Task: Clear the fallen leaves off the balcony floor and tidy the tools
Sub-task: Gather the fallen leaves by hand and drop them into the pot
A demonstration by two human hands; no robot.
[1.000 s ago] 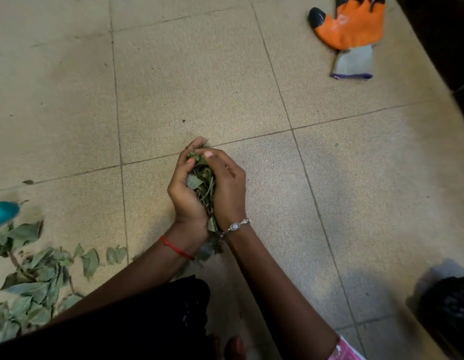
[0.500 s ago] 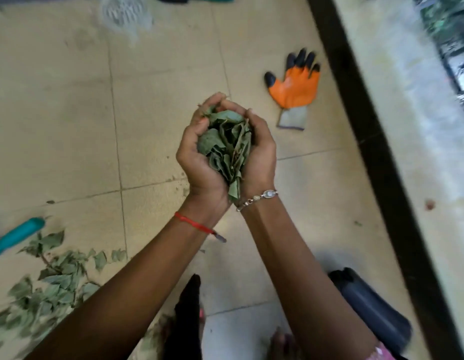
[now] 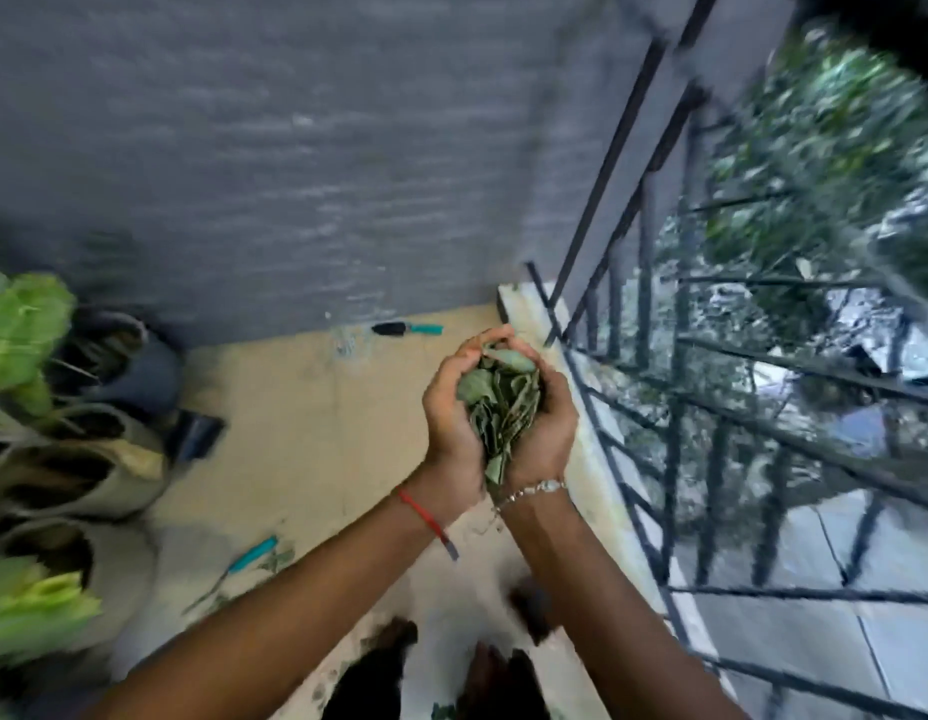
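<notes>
Leaves point(image 3: 495, 397) in a green bundle, cupped in both hands above the balcony floor point(image 3: 306, 433). Left to right we see: potted plants point(image 3: 20, 324); a teal-handled tool point(image 3: 254, 550) on the tiles; our left hand point(image 3: 451, 423) and right hand point(image 3: 547, 433), fingers curled round the bundle; the black railing point(image 3: 675, 459) just beside them

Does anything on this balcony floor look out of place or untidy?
Yes. A black-headed hand tool with a teal handle lies loose on the beige tiled floor by the grey wall, and a slim teal-handled tool lies among stray leaves lower left. The left hand and right hand cup a bundle of green leaves.
</notes>
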